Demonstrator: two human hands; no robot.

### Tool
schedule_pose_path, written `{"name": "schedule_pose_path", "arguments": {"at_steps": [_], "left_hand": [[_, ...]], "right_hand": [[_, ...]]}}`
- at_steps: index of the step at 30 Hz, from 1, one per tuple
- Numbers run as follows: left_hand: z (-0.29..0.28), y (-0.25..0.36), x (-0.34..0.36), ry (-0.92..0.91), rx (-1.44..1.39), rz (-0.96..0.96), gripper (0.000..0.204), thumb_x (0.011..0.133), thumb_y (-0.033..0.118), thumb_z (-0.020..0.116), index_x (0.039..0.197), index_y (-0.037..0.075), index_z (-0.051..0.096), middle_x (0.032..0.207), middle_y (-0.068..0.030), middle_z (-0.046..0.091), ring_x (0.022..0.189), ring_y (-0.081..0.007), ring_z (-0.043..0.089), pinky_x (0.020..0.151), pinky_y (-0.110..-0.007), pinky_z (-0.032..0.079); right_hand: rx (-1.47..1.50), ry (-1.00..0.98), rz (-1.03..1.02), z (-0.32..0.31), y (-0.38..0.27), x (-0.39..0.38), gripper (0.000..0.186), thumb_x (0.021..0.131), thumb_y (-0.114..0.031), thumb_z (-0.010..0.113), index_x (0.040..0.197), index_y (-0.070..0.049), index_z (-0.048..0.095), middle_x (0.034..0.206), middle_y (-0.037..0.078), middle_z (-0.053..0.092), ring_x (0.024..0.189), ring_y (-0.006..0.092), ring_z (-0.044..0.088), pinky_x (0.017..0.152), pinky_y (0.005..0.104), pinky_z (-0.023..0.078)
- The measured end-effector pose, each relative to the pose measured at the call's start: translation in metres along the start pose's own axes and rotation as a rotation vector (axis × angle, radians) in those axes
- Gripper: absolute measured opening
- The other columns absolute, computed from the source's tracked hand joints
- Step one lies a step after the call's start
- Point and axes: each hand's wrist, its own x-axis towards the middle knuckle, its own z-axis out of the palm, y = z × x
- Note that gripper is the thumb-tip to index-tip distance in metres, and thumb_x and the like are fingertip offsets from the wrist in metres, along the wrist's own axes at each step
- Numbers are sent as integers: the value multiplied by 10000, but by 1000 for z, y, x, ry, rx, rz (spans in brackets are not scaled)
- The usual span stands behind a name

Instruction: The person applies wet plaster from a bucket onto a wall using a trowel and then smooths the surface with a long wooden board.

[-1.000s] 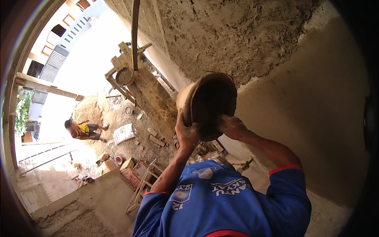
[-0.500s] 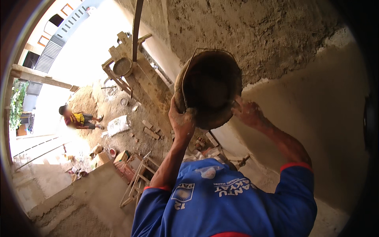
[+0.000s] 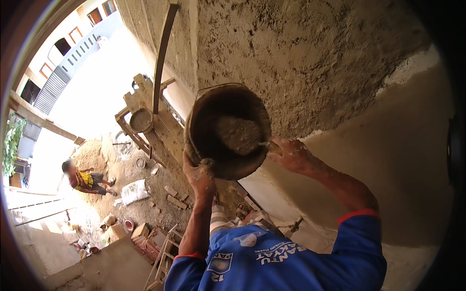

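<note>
A dark, mortar-crusted bucket [image 3: 194,140] is held up in front of me, tilted so that its mouth faces me. My left hand [image 3: 200,177] is closed on its lower left rim, thumb over the edge. At the right rim my right hand [image 3: 293,154] wraps round what looks like the handle of a trowel [image 3: 266,144]. The trowel's short neck reaches into the bucket toward a lump of wet grey mortar [image 3: 238,134], which hides the blade. Both hands are smeared with mortar.
Rough plastered wall [image 3: 301,63] rises ahead, with a smoother section [image 3: 378,160] at right. Left stands a plank scaffold [image 3: 167,140] carrying another bucket [image 3: 141,120]. Below are a person [image 3: 83,179] by a sand pile, a white sack [image 3: 135,192], bricks and a wooden ladder [image 3: 162,259].
The bucket and both hands have shifted left and slightly down in view. The mortar lump now shows clearly inside the bucket, and the trowel's neck shows at my right hand.
</note>
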Motion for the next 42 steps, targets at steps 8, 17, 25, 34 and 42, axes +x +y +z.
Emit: {"name": "schedule_pose_path", "arguments": {"at_steps": [8,17,25,34,42], "left_hand": [[-61,-13,39,145,94,147,579,748,-38,485,1321,-28,399,1155,-127,568,1030,-188,575,872,-306,478],[-77,-3,35,221,19,74,587,729,-56,467,1312,-28,399,1220,-123,519,1074,-198,530,923,-302,433],[-65,-13,25,164,72,12,599,690,-103,467,1285,-33,440,1120,-120,579,990,-200,579,883,-288,456],[-19,-6,1,37,76,-74,534,692,-93,501,1220,-25,479,1078,-94,600,940,-187,594,831,-279,474],[-15,-8,-19,-60,150,90,534,732,16,513,1259,-24,443,1158,-102,564,1042,-167,550,896,-293,445]], "right_hand": [[182,-70,-308,-134,-107,8,398,768,-137,692,1097,-22,501,895,195,631,912,386,613,805,441,467],[657,-27,-128,-170,-25,85,376,807,-161,668,1148,-24,589,940,123,660,674,146,615,582,275,528],[190,753,171,-238,22,12,674,862,-383,604,1393,-55,351,882,51,577,620,107,526,518,238,460],[905,-473,417,0,14,-23,290,881,-100,537,1117,31,430,840,119,559,626,173,595,526,318,527],[1431,-301,562,54,-46,16,362,882,-101,510,1192,63,417,979,190,549,619,234,624,530,327,532]]}}
